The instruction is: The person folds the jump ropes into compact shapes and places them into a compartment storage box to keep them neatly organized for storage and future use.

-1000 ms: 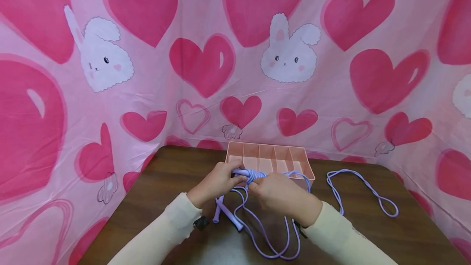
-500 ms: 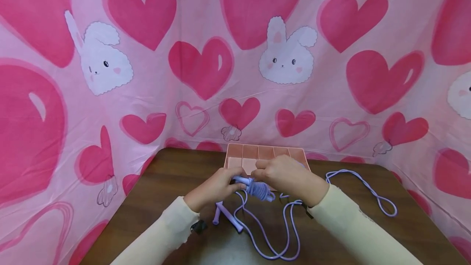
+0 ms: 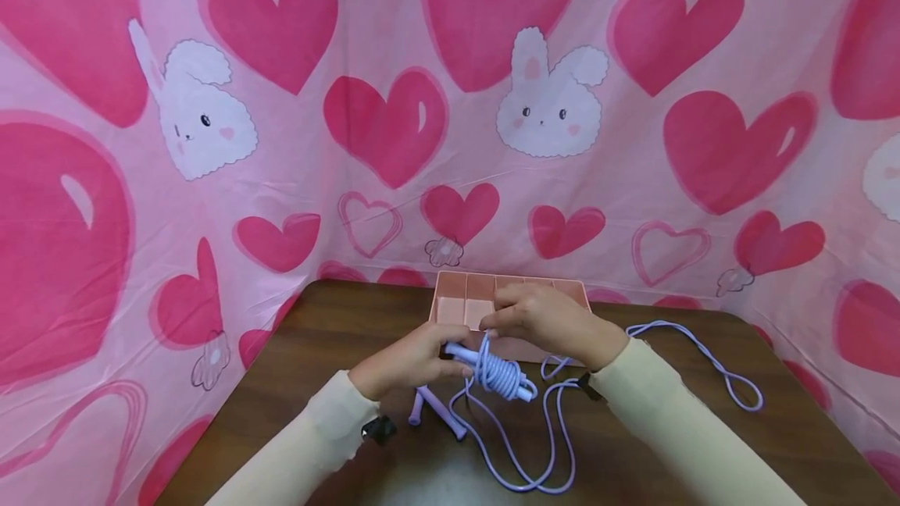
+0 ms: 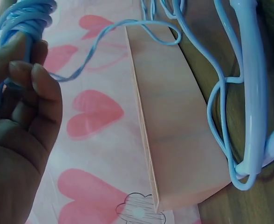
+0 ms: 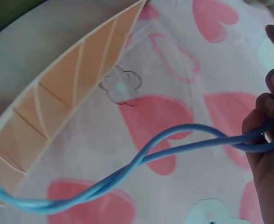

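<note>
My left hand [image 3: 404, 364] grips a light-blue jump rope [image 3: 501, 377] by its handles, with the cord wound round them in tight coils; the left wrist view shows these coils [image 4: 27, 21] above the curled fingers. Close beside it, my right hand [image 3: 544, 324] pinches the doubled cord [image 5: 188, 149], which runs up from the bundle to the fingertips. In the right wrist view the cord trails away from that hand with a twist in it. A second jump rope lies on the table, its lavender handles [image 3: 441, 412] crossed below my left hand.
Behind the hands stands a pink divided box [image 3: 450, 340], partly covered by the right hand. Loose cord [image 3: 523, 485] loops on the brown table [image 3: 351, 318] toward the front, and a cord loop [image 3: 724, 373] lies at the right. Heart-patterned cloth hangs behind.
The right hand has moved from the bundle up toward the box, drawing the cord with it. The wound bundle has tilted, its far end now lower and more visible.
</note>
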